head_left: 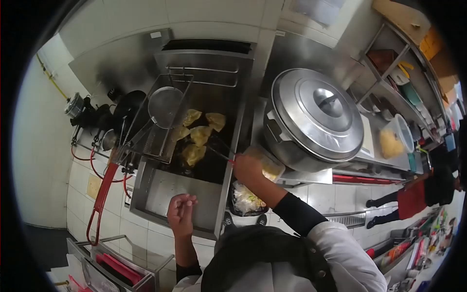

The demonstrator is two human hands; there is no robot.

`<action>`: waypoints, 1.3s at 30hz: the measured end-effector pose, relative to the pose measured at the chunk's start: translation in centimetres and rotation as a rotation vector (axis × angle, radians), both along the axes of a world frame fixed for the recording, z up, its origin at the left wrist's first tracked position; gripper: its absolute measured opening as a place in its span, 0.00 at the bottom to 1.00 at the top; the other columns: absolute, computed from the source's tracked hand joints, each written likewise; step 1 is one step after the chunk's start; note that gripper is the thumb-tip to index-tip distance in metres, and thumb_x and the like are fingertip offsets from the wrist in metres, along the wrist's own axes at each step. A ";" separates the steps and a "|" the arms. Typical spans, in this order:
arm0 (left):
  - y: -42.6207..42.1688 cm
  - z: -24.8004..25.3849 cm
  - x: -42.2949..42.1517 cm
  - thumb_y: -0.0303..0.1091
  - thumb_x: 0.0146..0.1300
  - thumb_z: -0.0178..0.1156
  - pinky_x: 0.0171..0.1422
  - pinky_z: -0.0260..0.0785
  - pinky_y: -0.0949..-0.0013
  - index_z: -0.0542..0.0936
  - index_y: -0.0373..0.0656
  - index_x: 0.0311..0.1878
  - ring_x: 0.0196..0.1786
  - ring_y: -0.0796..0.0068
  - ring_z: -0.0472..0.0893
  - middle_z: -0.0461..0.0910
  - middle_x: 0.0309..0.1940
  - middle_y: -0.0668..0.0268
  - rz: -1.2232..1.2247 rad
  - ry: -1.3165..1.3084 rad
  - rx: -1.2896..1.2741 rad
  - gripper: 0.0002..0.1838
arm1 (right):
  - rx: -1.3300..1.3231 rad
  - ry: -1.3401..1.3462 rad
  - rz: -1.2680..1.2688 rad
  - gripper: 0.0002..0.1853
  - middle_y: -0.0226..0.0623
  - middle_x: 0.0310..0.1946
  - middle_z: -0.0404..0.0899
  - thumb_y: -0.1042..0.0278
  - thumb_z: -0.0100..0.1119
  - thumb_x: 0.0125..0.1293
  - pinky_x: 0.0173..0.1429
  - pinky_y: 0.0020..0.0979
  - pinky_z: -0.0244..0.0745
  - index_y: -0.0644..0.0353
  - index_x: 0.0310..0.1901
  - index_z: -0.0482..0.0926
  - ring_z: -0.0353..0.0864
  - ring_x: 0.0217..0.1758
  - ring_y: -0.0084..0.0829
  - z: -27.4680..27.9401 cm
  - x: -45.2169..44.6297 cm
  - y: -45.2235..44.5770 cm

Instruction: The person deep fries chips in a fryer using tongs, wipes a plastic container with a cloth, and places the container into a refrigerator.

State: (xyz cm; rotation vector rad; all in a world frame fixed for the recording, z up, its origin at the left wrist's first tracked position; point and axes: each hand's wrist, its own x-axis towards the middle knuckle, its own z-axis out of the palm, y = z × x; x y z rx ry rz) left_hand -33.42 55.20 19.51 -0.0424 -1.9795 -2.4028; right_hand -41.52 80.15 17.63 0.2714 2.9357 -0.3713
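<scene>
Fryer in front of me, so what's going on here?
Your right hand holds a thin utensil, apparently tongs, beside golden folded pastries sitting in dark oil in the stainless-steel fryer. Your left hand is raised, with nothing visible in it. A round mesh strainer with a red handle lies across the wire basket.

the 5 food pieces [193, 155] are golden yellow in dark brown oil [214, 100]. the tongs [223, 155] are dark with red, the big lid [306, 114] silver-grey, the long handle [103, 192] red (quite bright), the outer sleeve [343, 243] white, the inner sleeve [301, 214] black.
</scene>
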 end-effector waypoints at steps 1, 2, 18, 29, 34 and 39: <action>0.4 -0.2 -0.8 0.22 0.63 0.55 0.51 0.73 0.67 0.72 0.35 0.46 0.43 0.71 0.78 0.77 0.38 0.59 0.051 0.006 0.029 0.09 | 0.001 0.000 0.012 0.10 0.42 0.33 0.83 0.68 0.60 0.53 0.35 0.39 0.80 0.61 0.36 0.80 0.84 0.39 0.40 0.4 -0.4 0.1; -0.5 -0.6 -0.9 0.22 0.63 0.55 0.51 0.73 0.66 0.72 0.35 0.46 0.43 0.71 0.78 0.77 0.37 0.60 0.093 0.025 0.012 0.08 | 0.012 0.007 0.020 0.09 0.42 0.34 0.83 0.67 0.60 0.53 0.36 0.39 0.80 0.61 0.36 0.81 0.84 0.39 0.41 1.0 -0.5 0.0; -3.5 -0.3 0.1 0.21 0.63 0.54 0.50 0.72 0.70 0.73 0.36 0.44 0.40 0.74 0.77 0.78 0.37 0.60 0.155 0.017 -0.039 0.06 | 0.125 -0.090 0.387 0.12 0.43 0.33 0.83 0.68 0.58 0.56 0.35 0.39 0.79 0.62 0.42 0.78 0.84 0.37 0.41 -3.8 -2.0 -5.4; -3.7 -1.0 0.2 0.21 0.62 0.54 0.50 0.72 0.71 0.73 0.35 0.43 0.40 0.74 0.78 0.78 0.37 0.59 0.149 0.055 -0.011 0.06 | 0.133 -0.085 0.321 0.10 0.41 0.36 0.83 0.69 0.54 0.59 0.33 0.40 0.79 0.60 0.40 0.80 0.84 0.40 0.40 -3.7 -1.9 -5.8; -2.7 -0.5 0.3 0.19 0.61 0.54 0.50 0.71 0.69 0.73 0.36 0.42 0.40 0.73 0.77 0.77 0.36 0.60 0.135 0.048 0.019 0.07 | 0.038 -0.143 0.271 0.14 0.42 0.36 0.83 0.60 0.58 0.59 0.38 0.41 0.79 0.60 0.42 0.79 0.84 0.40 0.41 -5.2 -1.0 -6.4; -2.6 -0.6 0.2 0.20 0.62 0.54 0.50 0.71 0.69 0.73 0.35 0.43 0.40 0.73 0.77 0.77 0.36 0.60 0.068 0.047 0.028 0.07 | 0.094 -0.144 0.288 0.11 0.40 0.34 0.83 0.64 0.57 0.59 0.37 0.40 0.80 0.60 0.40 0.79 0.84 0.38 0.41 -6.3 -2.9 -7.4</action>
